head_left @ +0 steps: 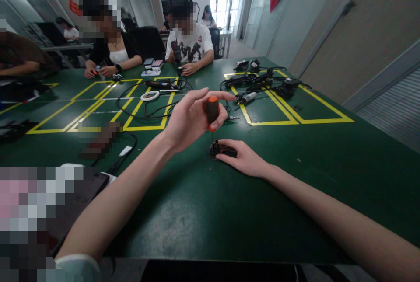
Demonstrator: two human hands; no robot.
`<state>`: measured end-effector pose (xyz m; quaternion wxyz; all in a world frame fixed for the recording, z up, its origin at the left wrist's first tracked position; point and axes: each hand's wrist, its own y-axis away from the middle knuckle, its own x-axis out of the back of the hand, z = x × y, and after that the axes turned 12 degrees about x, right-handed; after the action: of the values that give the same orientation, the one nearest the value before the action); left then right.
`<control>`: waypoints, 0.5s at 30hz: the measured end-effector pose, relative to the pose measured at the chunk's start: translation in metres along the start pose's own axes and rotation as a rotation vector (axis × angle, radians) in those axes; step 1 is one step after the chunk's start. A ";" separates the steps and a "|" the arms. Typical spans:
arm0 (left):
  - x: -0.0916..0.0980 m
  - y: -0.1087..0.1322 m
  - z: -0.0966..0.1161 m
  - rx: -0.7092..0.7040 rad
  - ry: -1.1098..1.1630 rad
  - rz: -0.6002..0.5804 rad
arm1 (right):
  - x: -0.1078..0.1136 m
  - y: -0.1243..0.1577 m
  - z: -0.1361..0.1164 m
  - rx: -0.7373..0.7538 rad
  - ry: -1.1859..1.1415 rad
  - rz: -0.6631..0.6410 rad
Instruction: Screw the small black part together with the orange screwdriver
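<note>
My left hand (pixel 193 118) is closed around the dark handle of a screwdriver (pixel 212 111) with orange ends, its forefinger stretched out past the handle. The screwdriver stands upright, its thin shaft pointing down at a small black part (pixel 215 148) with a short raised post. Whether the tip sits in a screw is too small to tell. With thumb and fingers, my right hand (pixel 244 157) grips that black part from the right and holds it on the green table (pixel 210 212). The part's right end is partly hidden by my fingers.
Black cables and tools (pixel 252 78) lie inside yellow tape marks at the back right. A white ring (pixel 150 95) and a looping cable lie further left. A dark device (pixel 78 207) is by my left forearm. Several people sit across the table.
</note>
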<state>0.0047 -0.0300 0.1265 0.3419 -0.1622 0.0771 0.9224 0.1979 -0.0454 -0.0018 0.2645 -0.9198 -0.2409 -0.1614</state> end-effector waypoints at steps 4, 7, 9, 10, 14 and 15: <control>0.000 0.000 -0.001 -0.015 -0.011 0.006 | 0.000 0.000 0.000 0.004 0.010 -0.004; 0.000 0.000 -0.003 -0.045 -0.009 0.031 | 0.000 -0.001 -0.001 0.014 0.008 -0.002; -0.001 0.001 -0.003 -0.055 -0.015 0.037 | 0.000 -0.001 -0.001 0.011 0.010 0.001; -0.001 0.001 -0.003 -0.055 -0.017 0.033 | 0.000 0.000 -0.001 0.008 0.010 0.002; 0.000 0.002 0.000 -0.030 -0.025 -0.018 | -0.001 0.000 -0.001 0.000 0.006 0.010; 0.000 0.002 0.000 -0.022 -0.029 -0.026 | -0.001 0.000 -0.001 -0.001 0.006 0.011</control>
<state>0.0038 -0.0313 0.1263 0.3531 -0.1536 0.0599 0.9210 0.1972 -0.0462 -0.0014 0.2659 -0.9206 -0.2350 -0.1630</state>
